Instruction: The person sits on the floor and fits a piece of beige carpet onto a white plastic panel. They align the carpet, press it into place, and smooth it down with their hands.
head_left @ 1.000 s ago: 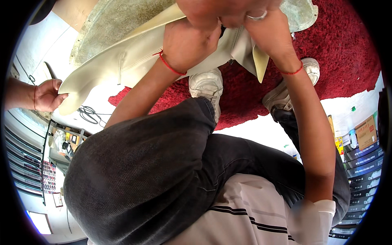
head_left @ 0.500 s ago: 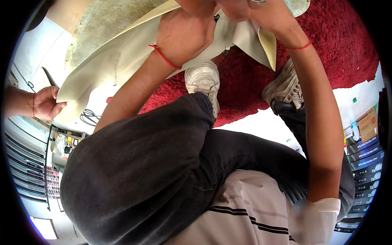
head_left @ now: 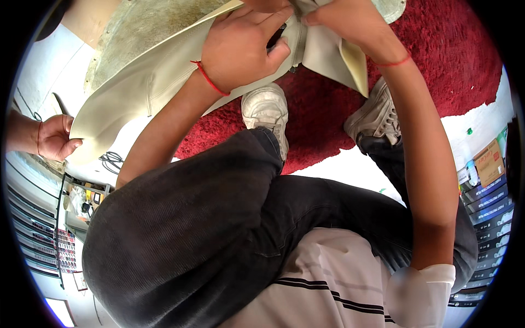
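A beige leather-like cover (head_left: 175,74) with stitched seams and a yellowish backing stretches across the upper part of the view. My left hand (head_left: 238,54) lies over it, fingers curled; a small dark thing (head_left: 277,35) shows between thumb and forefinger, too hidden to name. Beside it, my right hand (head_left: 353,24) pinches a folded part of the cover, its fingertips near the top edge. Another patch of skin (head_left: 268,4) shows at the very top; whose it is I cannot tell. At far left, another person's hand (head_left: 56,136) holds the cover's end.
Behind the cover lies a large stained, yellowish-grey piece (head_left: 128,41). A red shaggy rug (head_left: 445,60) spreads under my shoes (head_left: 266,112). A black cable (head_left: 111,159) lies on the floor at left. Stacked boxes (head_left: 489,205) stand at right, shelving (head_left: 35,229) at lower left.
My left hand has shifted slightly left and down, its thumb now spread from the forefinger, showing more of the dark thing. My right hand stays near the same fold.
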